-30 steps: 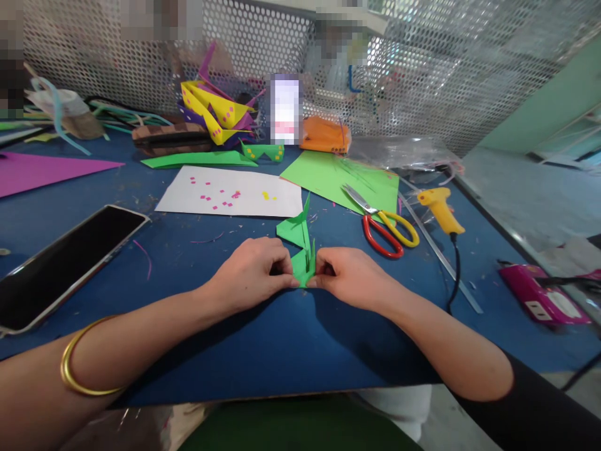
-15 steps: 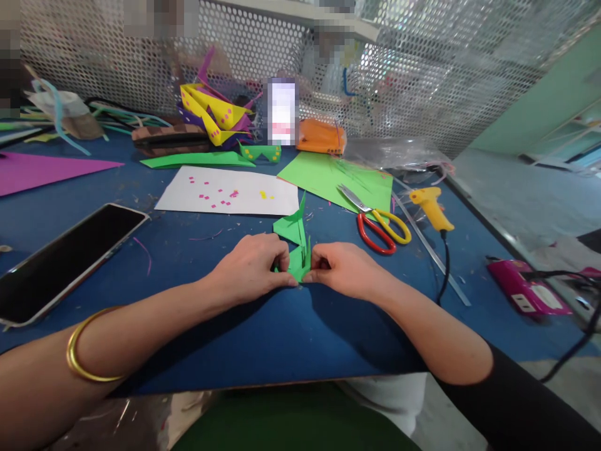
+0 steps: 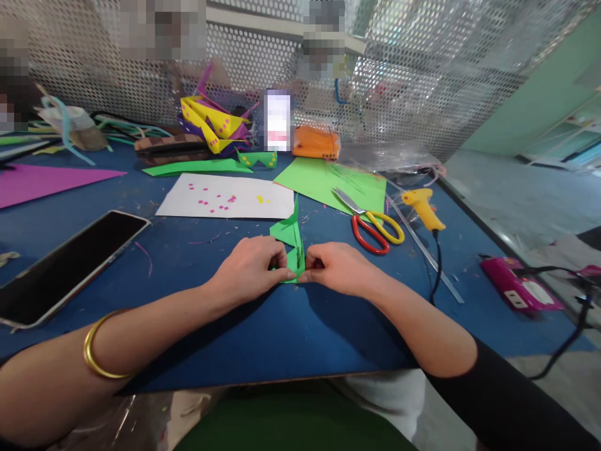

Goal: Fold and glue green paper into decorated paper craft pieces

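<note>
A folded green foam or paper cutout [image 3: 287, 232] stands on the blue table, its pointed tips aimed away from me. My left hand [image 3: 253, 266] pinches its near end from the left, thumb and fingertips closed. From the right, my right hand [image 3: 334, 268] pinches the same end, its fingertips almost meeting the left thumb. The near part of the cutout is partly hidden by my fingers. Just beyond it lies a white sheet [image 3: 181, 203] with small pink and yellow squares. Scissors [image 3: 370, 225] with a red and a yellow handle rest to the right.
A yellow glue gun [image 3: 425, 208], its cord and a pink power socket [image 3: 521, 285] are on the right. At left lie a phone [image 3: 75, 260] and a purple sheet [image 3: 61, 181]. Behind are a light-green sheet [image 3: 310, 178], yellow-purple cutouts [image 3: 213, 122] and a mesh wall [image 3: 253, 50].
Both hands keep their pinch on the green cutout, with the fingers shifting only slightly. The whole view has moved a little.
</note>
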A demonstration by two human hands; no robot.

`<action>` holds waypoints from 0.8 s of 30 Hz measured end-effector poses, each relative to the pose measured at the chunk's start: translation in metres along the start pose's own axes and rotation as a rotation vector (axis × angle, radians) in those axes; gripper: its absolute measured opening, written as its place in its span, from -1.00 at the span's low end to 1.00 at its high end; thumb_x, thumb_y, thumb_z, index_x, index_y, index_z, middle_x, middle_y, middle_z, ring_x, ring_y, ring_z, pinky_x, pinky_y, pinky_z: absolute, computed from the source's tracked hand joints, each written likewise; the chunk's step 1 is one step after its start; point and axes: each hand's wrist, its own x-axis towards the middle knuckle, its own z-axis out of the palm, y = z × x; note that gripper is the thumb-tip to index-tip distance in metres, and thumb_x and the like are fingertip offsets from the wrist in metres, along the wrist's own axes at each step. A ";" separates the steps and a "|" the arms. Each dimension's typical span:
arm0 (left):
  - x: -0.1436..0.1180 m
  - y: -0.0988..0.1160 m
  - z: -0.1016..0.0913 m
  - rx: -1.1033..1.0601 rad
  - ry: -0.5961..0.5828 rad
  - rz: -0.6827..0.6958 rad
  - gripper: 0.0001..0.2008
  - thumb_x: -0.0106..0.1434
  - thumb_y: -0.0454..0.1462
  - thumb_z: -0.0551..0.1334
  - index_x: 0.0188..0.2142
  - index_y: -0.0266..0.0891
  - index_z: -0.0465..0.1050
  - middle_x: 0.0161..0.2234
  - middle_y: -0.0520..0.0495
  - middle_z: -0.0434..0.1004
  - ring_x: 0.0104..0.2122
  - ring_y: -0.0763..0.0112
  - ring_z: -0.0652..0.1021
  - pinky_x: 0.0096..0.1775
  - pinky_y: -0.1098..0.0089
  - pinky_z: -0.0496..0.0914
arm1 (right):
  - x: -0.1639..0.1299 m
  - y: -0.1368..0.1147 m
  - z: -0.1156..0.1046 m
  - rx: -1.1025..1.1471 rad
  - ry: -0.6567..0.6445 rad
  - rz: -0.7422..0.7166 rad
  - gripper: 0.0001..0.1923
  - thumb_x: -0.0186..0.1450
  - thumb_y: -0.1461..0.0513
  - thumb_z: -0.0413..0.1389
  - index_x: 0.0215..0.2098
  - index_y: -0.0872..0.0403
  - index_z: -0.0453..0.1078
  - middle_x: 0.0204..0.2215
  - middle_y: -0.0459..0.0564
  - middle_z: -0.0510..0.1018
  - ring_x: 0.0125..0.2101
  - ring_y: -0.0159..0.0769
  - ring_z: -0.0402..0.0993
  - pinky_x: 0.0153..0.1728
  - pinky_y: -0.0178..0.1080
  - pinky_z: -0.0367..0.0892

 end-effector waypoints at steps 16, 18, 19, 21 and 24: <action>0.002 -0.002 -0.023 -0.070 -0.236 -0.044 -0.80 0.02 -0.21 0.36 -0.32 -0.17 0.51 -0.41 0.07 0.43 -0.41 0.39 0.41 -0.37 0.40 0.19 | -0.003 0.001 0.001 0.004 0.007 -0.002 -0.79 0.21 0.09 0.30 -0.42 0.02 0.45 -0.45 -0.15 0.56 -0.45 -0.40 0.37 -0.46 -0.30 0.06; 0.002 -0.001 -0.019 -0.071 -0.189 -0.073 -0.81 0.04 -0.16 0.37 -0.37 -0.17 0.50 -0.45 0.08 0.43 -0.43 0.39 0.41 -0.39 0.40 0.17 | -0.002 0.000 0.001 -0.021 0.004 0.011 -0.79 0.20 0.08 0.30 -0.42 0.02 0.46 -0.45 -0.15 0.56 -0.45 -0.38 0.37 -0.46 -0.30 0.06; 0.003 0.000 -0.015 -0.058 -0.146 -0.086 -0.82 0.06 -0.14 0.37 -0.40 -0.17 0.48 -0.47 0.08 0.43 -0.44 0.39 0.41 -0.40 0.39 0.16 | 0.000 0.000 0.000 -0.035 -0.001 0.014 -0.79 0.20 0.06 0.30 -0.41 0.01 0.47 -0.45 -0.15 0.56 -0.44 -0.37 0.38 -0.46 -0.30 0.06; 0.003 0.001 -0.009 -0.022 -0.063 -0.096 -0.81 0.08 -0.13 0.37 -0.47 -0.17 0.45 -0.49 0.09 0.42 -0.44 0.40 0.40 -0.41 0.39 0.14 | 0.003 -0.001 -0.002 -0.060 -0.024 0.015 -0.78 0.19 0.04 0.31 -0.41 0.00 0.49 -0.44 -0.14 0.57 -0.42 -0.35 0.39 -0.46 -0.30 0.06; 0.005 0.001 -0.003 -0.002 -0.040 -0.088 -0.80 0.07 -0.14 0.38 -0.49 -0.17 0.45 -0.49 0.10 0.42 -0.45 0.41 0.40 -0.42 0.38 0.12 | 0.008 -0.001 -0.007 -0.071 -0.071 0.021 -0.77 0.16 0.03 0.33 -0.40 -0.01 0.51 -0.45 -0.14 0.57 -0.41 -0.34 0.40 -0.45 -0.30 0.08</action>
